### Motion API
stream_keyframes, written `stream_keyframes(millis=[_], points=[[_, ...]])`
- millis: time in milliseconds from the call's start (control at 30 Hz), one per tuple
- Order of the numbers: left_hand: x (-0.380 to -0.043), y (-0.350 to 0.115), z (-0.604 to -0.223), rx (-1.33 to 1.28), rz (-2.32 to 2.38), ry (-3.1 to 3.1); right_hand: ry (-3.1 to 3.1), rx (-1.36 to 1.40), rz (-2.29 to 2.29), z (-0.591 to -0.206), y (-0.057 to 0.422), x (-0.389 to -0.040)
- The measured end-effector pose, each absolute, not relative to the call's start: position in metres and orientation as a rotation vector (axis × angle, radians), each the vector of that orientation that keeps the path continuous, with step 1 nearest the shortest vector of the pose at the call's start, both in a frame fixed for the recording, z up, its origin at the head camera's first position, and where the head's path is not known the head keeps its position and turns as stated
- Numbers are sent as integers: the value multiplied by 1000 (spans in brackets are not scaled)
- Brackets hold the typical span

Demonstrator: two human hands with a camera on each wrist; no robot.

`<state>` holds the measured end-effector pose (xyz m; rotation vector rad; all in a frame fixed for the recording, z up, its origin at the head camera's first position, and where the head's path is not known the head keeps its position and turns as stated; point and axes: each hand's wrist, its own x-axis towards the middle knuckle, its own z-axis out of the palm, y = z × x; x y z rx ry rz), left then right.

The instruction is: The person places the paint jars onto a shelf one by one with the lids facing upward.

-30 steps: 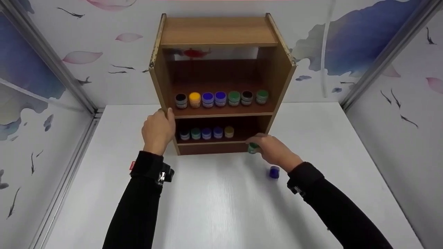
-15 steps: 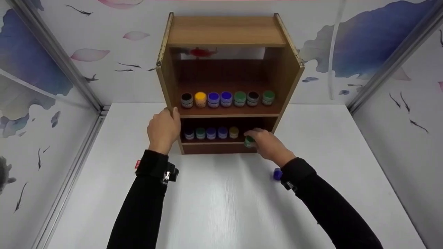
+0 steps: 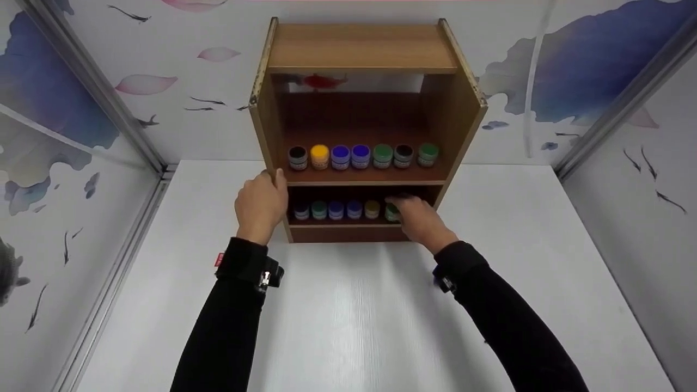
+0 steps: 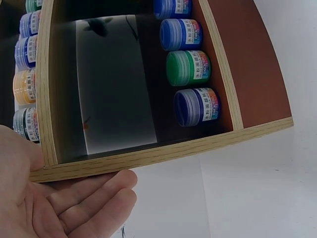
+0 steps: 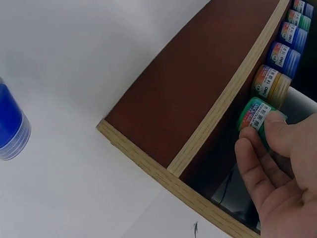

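My left hand [image 3: 262,209] grips the left side panel of a small wooden shelf [image 3: 364,49]. In the left wrist view, the fingers [image 4: 99,203] lie along the panel's outer face. My right hand [image 3: 422,220] pinches a green paint jar [image 5: 255,117] between thumb and fingers, at the right end of the lower compartment. That jar stands beside a yellow paint jar [image 3: 372,209], last of a row of several jars. In the head view the hand partly covers the green jar [image 3: 391,212].
Several paint jars line the upper compartment, from a black-lidded jar [image 3: 298,158] to a green-lidded jar [image 3: 428,155]. A blue jar [image 5: 11,124] lies on the white table [image 3: 337,316], hidden behind my right wrist in the head view. Patterned walls [image 3: 615,136] enclose the table.
My right hand has moved up and inward with the green jar, from in front of the shelf into the lower compartment. The left hand keeps its grip. The view has shifted slightly.
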<state>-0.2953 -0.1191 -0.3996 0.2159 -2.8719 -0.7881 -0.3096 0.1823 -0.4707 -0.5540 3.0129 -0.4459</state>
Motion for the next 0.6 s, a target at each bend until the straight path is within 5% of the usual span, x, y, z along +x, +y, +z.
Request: stream_keyframes(millis=[600], points=[[-296,-119,-400,216,-769,-2862,2995,-507,-437,-473,175,-318]])
